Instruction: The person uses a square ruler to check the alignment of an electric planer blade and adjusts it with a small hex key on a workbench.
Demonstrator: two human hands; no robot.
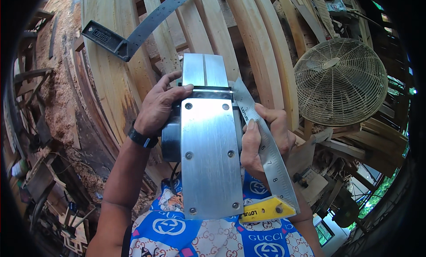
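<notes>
An electric hand planer (pixel 211 132) lies upside down in front of my torso, its shiny metal sole facing up. My left hand (pixel 157 103) grips its left side, the thumb resting at the dark blade slot between the front and rear plates. In my right hand (pixel 277 128), closed beside the planer's right edge, is a try square (pixel 274 168) with a steel graduated blade and a yellow handle. The blade's far end reaches the blade slot, though I cannot tell if it touches. The handle is nearest my body, by the sole's rear corner. The planer's body is mostly hidden underneath.
Long pale wooden planks (pixel 108 75) run away beyond the planer. Across them lies another square with a black handle (pixel 106 40). A round caged fan (pixel 341 81) stands at right. Wood shavings (pixel 60 101) cover the ground at left, and scrap timber (pixel 368 146) is piled right.
</notes>
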